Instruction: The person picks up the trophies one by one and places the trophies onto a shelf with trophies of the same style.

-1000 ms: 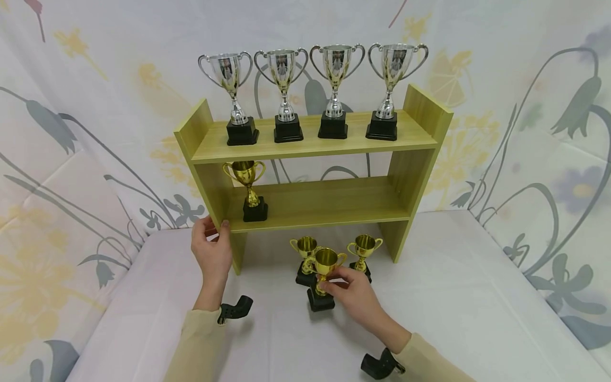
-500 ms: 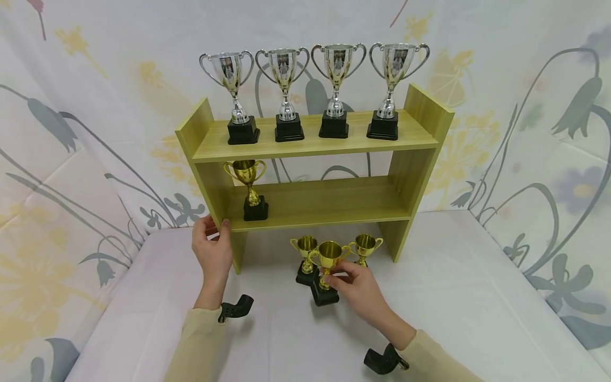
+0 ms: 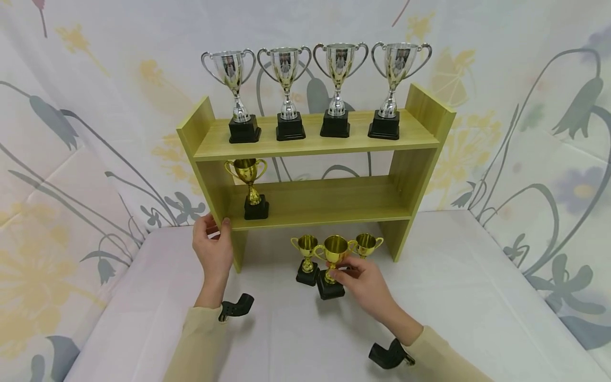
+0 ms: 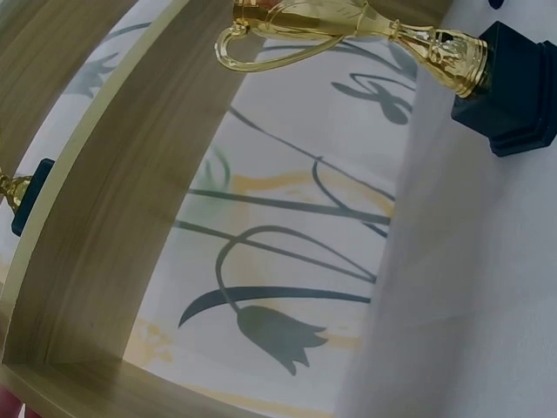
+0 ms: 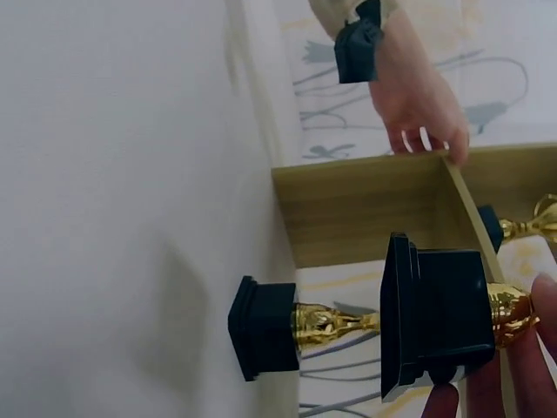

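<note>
My right hand pinches a small gold trophy cup by its stem. The trophy's black base is tilted and, in the right wrist view, stands off the tabletop. My left hand grips the left side panel of the wooden shelf, thumb at the front edge. Behind the held trophy stand two more gold trophies on the table: one to the left and one to the right, whose base my right hand hides. Another gold trophy stands at the left end of the middle shelf board.
Several larger silver trophies stand in a row on the top board. A white cloth covers the table, and a flower-printed curtain hangs behind and at both sides. Each wrist carries a black camera mount.
My right hand has lifted the gold trophy and moved it up and a little right, toward the shelf. My left hand keeps its grip on the side panel.
</note>
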`<state>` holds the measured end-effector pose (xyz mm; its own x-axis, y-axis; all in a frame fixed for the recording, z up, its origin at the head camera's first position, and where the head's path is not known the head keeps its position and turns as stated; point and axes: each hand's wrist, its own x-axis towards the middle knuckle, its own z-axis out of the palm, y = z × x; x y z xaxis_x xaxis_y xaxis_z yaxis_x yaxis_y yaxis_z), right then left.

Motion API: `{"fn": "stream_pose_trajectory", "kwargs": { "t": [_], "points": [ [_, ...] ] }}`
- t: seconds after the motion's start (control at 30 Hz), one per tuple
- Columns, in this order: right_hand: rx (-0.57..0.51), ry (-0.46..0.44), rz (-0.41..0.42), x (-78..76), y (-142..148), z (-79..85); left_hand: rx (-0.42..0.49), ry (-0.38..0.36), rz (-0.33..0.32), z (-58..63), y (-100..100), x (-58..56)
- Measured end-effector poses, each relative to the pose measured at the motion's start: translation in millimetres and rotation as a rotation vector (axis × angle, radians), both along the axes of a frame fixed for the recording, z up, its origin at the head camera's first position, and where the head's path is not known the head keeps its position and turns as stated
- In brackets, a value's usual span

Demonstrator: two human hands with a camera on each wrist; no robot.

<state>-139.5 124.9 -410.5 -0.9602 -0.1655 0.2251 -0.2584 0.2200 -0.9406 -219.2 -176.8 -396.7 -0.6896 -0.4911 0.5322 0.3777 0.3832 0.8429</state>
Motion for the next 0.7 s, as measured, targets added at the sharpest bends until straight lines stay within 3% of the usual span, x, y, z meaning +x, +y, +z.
{"fn": "stream_pose_trajectory", "kwargs": {
  "t": [0.7],
  "points": [
    [0.0,0.052,0.0,-5.1,2,12.2,0.01,0.002,-0.003,-0.1,1,0.4]
  ]
}}
